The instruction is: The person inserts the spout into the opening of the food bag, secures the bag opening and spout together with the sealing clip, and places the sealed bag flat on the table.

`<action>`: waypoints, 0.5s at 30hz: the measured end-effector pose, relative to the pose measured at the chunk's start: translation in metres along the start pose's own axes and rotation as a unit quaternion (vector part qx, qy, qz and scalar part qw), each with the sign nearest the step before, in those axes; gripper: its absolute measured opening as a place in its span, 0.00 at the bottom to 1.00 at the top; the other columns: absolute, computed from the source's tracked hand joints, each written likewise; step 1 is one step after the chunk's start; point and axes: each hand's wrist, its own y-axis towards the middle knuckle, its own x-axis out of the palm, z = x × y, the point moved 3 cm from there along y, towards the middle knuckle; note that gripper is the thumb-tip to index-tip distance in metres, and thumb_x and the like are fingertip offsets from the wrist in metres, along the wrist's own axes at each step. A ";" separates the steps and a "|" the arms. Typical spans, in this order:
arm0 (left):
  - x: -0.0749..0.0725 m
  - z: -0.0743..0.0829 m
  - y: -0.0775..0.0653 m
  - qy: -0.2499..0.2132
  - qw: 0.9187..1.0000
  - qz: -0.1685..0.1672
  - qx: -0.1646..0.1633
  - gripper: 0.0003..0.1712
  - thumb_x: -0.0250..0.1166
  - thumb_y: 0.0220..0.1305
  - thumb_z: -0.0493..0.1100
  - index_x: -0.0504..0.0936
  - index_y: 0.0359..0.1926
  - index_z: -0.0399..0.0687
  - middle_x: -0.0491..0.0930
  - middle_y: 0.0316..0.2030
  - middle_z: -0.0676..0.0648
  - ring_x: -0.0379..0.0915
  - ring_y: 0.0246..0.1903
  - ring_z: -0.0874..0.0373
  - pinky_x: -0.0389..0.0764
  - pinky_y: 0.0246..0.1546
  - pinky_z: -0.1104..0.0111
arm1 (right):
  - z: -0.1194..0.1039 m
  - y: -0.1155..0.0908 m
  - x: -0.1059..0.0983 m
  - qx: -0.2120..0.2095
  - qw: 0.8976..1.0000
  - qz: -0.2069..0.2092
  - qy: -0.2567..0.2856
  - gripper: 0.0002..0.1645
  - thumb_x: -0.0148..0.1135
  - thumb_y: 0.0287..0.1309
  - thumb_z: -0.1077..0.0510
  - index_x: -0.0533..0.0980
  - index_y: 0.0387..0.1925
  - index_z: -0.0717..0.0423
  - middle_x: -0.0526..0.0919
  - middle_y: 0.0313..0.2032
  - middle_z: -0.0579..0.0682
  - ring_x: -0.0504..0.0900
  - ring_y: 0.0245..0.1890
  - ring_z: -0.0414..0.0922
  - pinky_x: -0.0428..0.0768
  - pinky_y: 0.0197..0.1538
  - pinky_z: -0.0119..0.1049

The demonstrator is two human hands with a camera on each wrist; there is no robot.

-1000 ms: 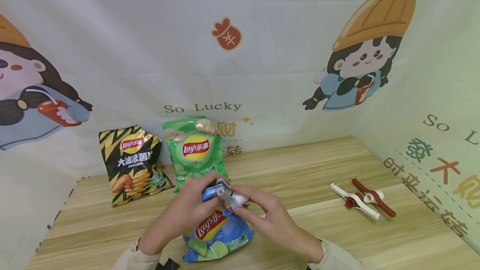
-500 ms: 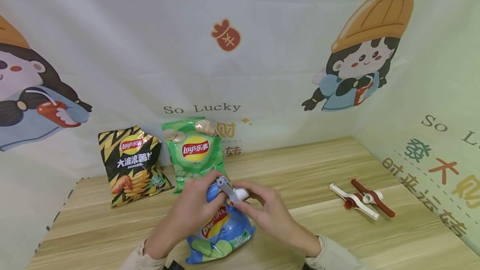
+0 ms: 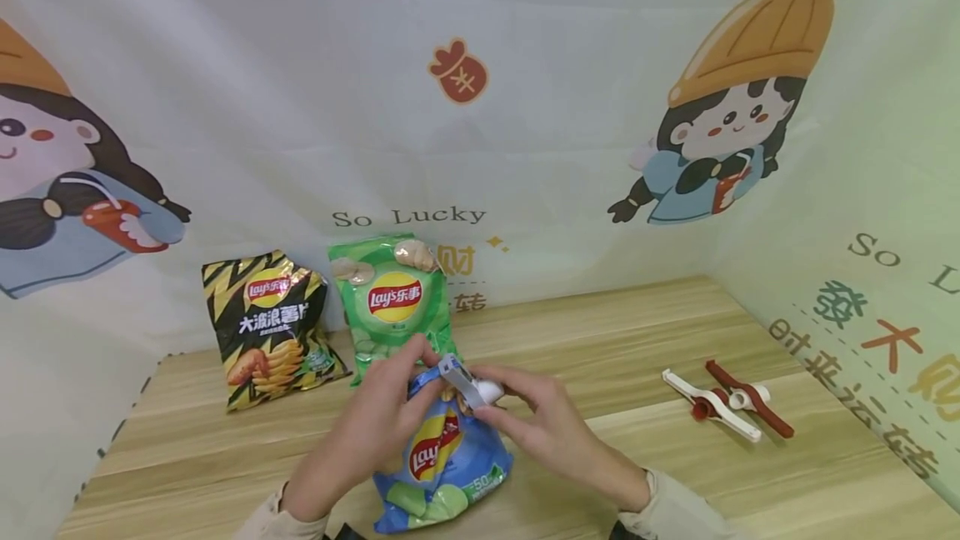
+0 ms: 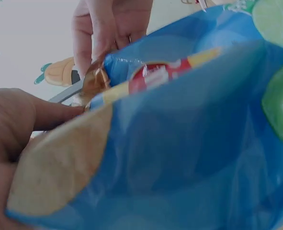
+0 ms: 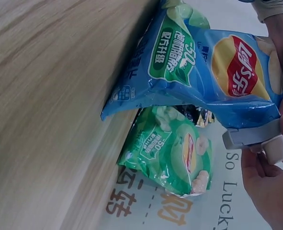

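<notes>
A blue Lay's chip bag (image 3: 450,473) stands on the table between both hands, its top folded and creased. My left hand (image 3: 375,411) pinches the bag's top left part; in the left wrist view the left hand (image 4: 12,124) lies at the bag's edge. A grey bag clip (image 5: 251,135) with a white spout cap sits along the bag's top edge. With thumb and fingers, my right hand (image 3: 543,415) holds the clip at its white cap. Whether the clip is fastened cannot be told.
Behind stand a black-and-yellow chip bag (image 3: 270,332) and a green chip bag (image 3: 390,298), leaning near the printed backdrop (image 3: 555,148). To the right, a white clip (image 3: 712,407) and a dark red clip (image 3: 772,415) lie on the wooden table (image 3: 600,332).
The grey clip has tilted to lie along the bag's top, and its separate arms now look like one bar. More of the bag's front logo shows. Both hands have shifted only slightly.
</notes>
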 end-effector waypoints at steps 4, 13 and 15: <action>0.002 0.004 0.001 0.012 0.999 0.033 0.014 0.09 0.68 0.63 0.32 0.78 0.32 0.50 0.83 0.25 0.54 0.69 0.19 0.68 0.71 0.18 0.74 | -0.001 0.000 0.001 0.001 1.000 -0.003 0.000 0.23 0.66 0.62 0.63 0.76 0.59 0.63 0.83 0.53 0.55 0.83 0.52 0.47 0.80 0.55 0.40; 0.004 0.008 0.002 0.035 0.998 0.040 0.031 0.02 0.67 0.66 0.39 0.84 0.35 0.50 0.84 0.28 0.56 0.74 0.21 0.68 0.76 0.20 0.71 | 0.002 0.003 -0.002 0.042 0.999 -0.003 0.023 0.24 0.68 0.60 0.65 0.76 0.58 0.63 0.84 0.52 0.56 0.83 0.51 0.47 0.80 0.56 0.39; 0.004 0.008 0.002 0.031 0.998 0.041 0.030 0.03 0.65 0.68 0.41 0.85 0.36 0.50 0.84 0.28 0.56 0.74 0.21 0.68 0.76 0.20 0.71 | 0.003 0.002 -0.002 0.037 0.999 -0.001 0.022 0.24 0.68 0.59 0.65 0.76 0.58 0.64 0.84 0.51 0.56 0.83 0.51 0.47 0.80 0.55 0.39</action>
